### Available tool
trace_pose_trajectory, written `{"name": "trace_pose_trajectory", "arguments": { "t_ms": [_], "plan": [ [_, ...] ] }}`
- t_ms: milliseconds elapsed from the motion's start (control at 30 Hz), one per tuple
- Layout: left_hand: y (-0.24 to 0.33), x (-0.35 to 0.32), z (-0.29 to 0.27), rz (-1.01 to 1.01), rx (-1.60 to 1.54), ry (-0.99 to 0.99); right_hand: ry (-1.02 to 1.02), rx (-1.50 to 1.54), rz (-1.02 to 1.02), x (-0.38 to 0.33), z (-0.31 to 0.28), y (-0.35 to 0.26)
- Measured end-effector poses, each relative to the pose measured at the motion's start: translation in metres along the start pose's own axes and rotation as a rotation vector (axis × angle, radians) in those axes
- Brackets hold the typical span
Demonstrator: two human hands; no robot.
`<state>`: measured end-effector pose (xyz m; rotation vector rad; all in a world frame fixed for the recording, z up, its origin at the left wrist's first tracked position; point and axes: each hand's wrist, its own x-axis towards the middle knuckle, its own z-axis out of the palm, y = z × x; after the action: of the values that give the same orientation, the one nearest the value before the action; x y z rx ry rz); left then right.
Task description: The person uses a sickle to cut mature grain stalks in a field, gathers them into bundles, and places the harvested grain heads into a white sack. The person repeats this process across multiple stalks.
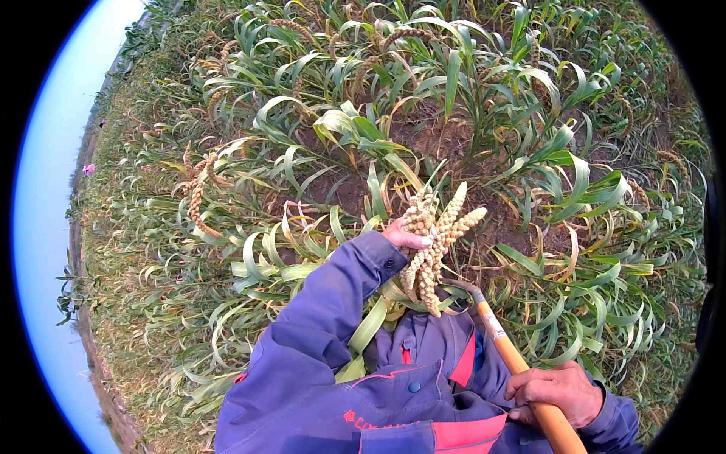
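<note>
My left hand is closed around a bunch of pale millet heads, thumb on top. The thick seed heads fan up and down from the grip, and leafy stalks trail below it against my body. At the lower right my right hand wraps round the orange wooden handle of a tool. This tool has a curved dark metal neck that bends left toward the bunch. Its working end is hidden behind the millet heads and leaves.
Standing millet plants with long green leaves surround me, some with drooping brown heads. Bare brown soil shows between rows ahead. Dry yellowed leaves hang low around the bunch. Far left, a pink spot shows near the field's edge.
</note>
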<state>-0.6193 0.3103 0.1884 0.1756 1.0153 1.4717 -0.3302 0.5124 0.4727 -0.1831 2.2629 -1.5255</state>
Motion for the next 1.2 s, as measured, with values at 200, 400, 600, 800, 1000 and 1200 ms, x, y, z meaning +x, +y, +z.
{"name": "trace_pose_trajectory", "arguments": {
  "t_ms": [200, 400, 600, 800, 1000, 1200],
  "plan": [
    [0.028, -0.005, 0.051, 0.114, -0.317, -0.150, 0.232, 0.162, 0.201, -0.032, -0.002, -0.065],
    [0.073, 0.007, 0.045, 0.384, -0.184, -0.273, 0.763, 0.147, 0.244, -0.046, 0.031, -0.010],
    [0.114, 0.000, 0.087, 0.351, -0.299, -0.630, 1.327, 0.527, 0.517, -0.027, 0.106, 0.009],
    [0.099, 0.026, 0.126, 0.022, 0.062, -0.829, 1.717, 0.265, 0.667, -0.016, 0.215, 0.033],
    [0.048, 0.030, 0.183, -0.305, 0.295, -0.728, 2.222, 0.434, 0.862, 0.017, 0.338, 0.033],
    [0.036, 0.069, 0.179, -0.468, 0.625, -0.911, 2.586, 0.702, 1.085, 0.047, 0.469, 0.012]
  ]
}}
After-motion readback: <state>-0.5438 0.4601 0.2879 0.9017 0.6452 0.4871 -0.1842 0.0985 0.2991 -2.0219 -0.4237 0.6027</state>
